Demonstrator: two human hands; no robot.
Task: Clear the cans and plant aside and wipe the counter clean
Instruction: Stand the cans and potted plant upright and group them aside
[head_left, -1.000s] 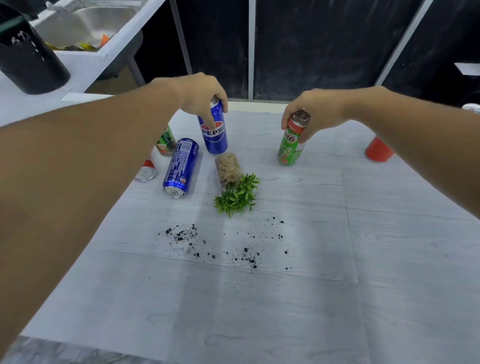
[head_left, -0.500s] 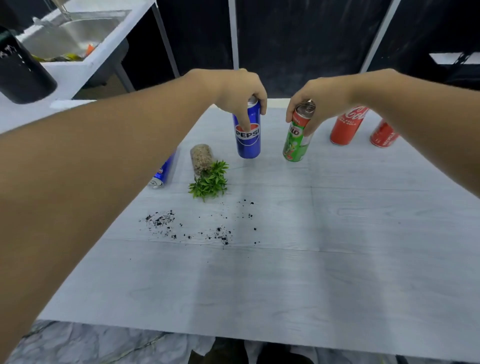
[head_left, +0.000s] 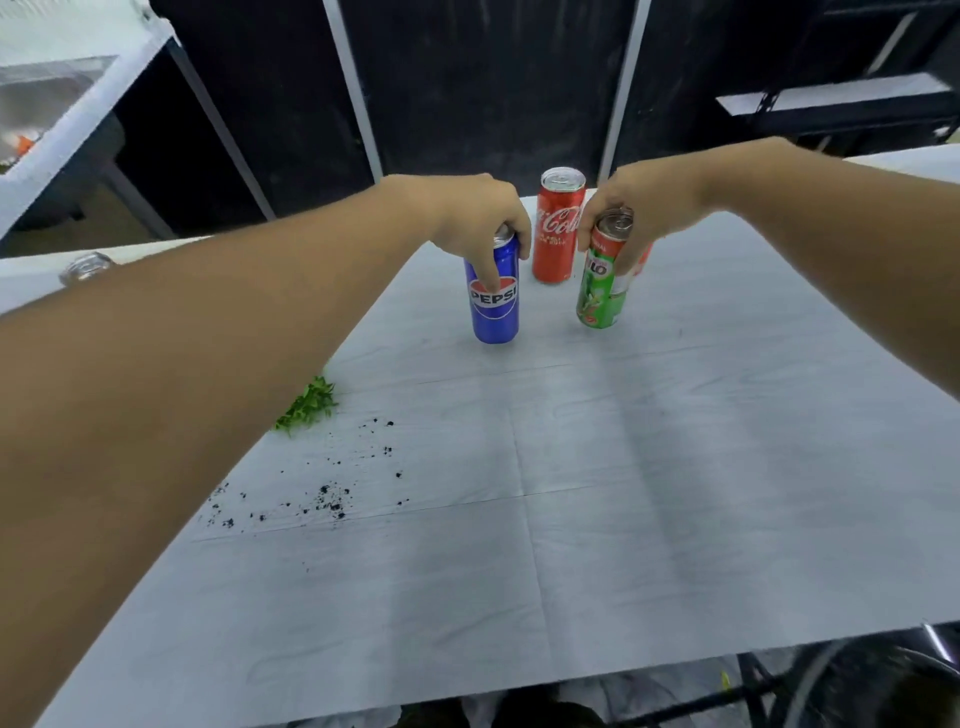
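Observation:
My left hand (head_left: 480, 221) grips the top of an upright blue Pepsi can (head_left: 494, 299). My right hand (head_left: 641, 208) holds a green Milo can (head_left: 602, 283) by its top, tilted. Both cans are near the far edge of the pale grey counter (head_left: 675, 467). A red Coca-Cola can (head_left: 558, 226) stands upright just behind them, and part of another red can shows behind the Milo can. The green plant (head_left: 309, 405) lies on the counter at the left, mostly hidden by my left forearm. Dark soil crumbs (head_left: 322, 493) are scattered in front of it.
A can top (head_left: 85, 267) peeks above my left forearm at the far left. A white sink unit (head_left: 57, 119) stands at the upper left. Dark panels with white frames rise behind the counter. A white shelf (head_left: 831, 98) is at the upper right.
Both hands have carried the Pepsi and Milo cans rightward to beside the red cans. The view has swung right, so the plant and lying blue can now sit behind my left arm.

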